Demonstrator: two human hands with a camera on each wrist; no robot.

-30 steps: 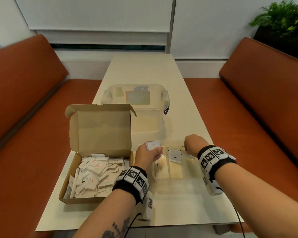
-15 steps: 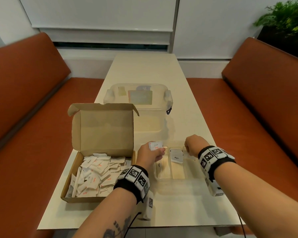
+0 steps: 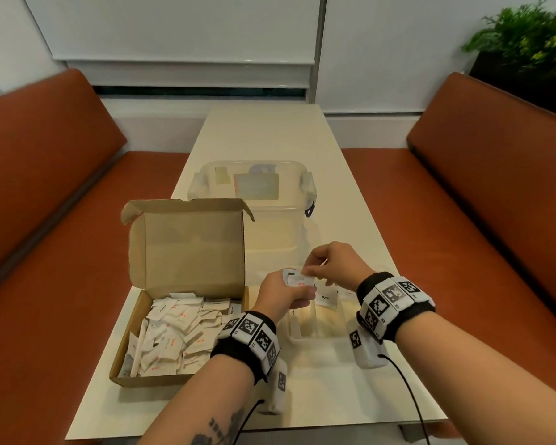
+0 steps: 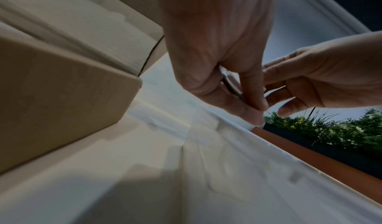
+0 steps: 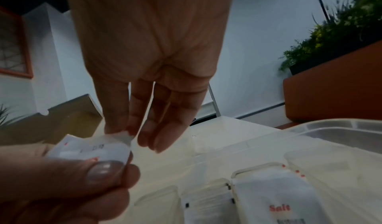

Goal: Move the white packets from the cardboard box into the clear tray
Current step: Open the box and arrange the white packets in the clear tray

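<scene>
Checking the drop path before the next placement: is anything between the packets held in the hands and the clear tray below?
Nothing visible. The left hand holds the packets just above the clear tray; the right hand pinches one's edge. The tray is open-topped, with a Pepper packet already inside.

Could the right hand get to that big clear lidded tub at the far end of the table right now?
Probably, but not freely: the right hand is pinching a small white paper packet that the left hand also holds. The large clear plastic lidded tub sits just beyond, with bare table between.
</scene>
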